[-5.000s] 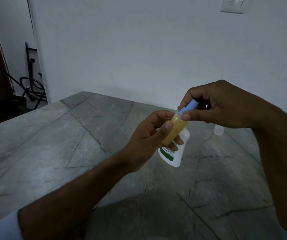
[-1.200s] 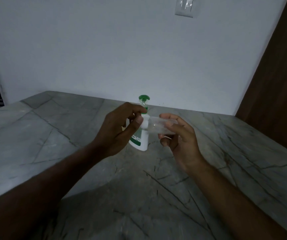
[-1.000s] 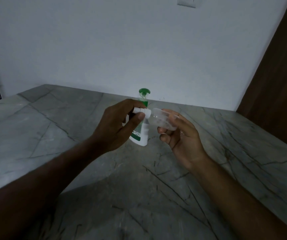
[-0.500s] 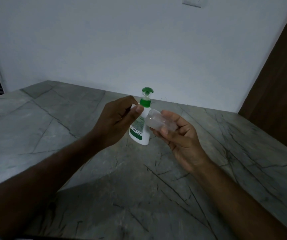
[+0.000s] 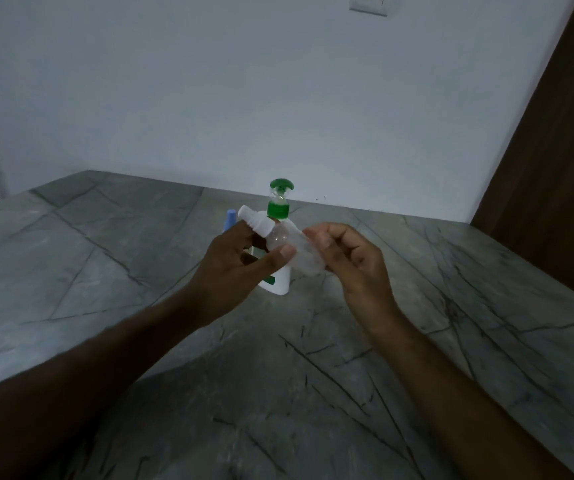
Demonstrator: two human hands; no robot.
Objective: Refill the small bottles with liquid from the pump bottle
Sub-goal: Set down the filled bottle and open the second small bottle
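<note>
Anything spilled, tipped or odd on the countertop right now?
Nothing stands out. The pump bottle stands upright on the countertop, no spill shows, and both the left hand and right hand hold the clear small bottle, tilted and capped.

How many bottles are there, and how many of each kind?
Pump bottles: 1, the white pump bottle with a green top, standing on the table.
Clear small bottles: 1, the clear small bottle with a white cap, held in both hands.
Blue-capped small bottles: 1, the blue-capped bottle, mostly hidden behind the left hand.
Total: 3
</note>
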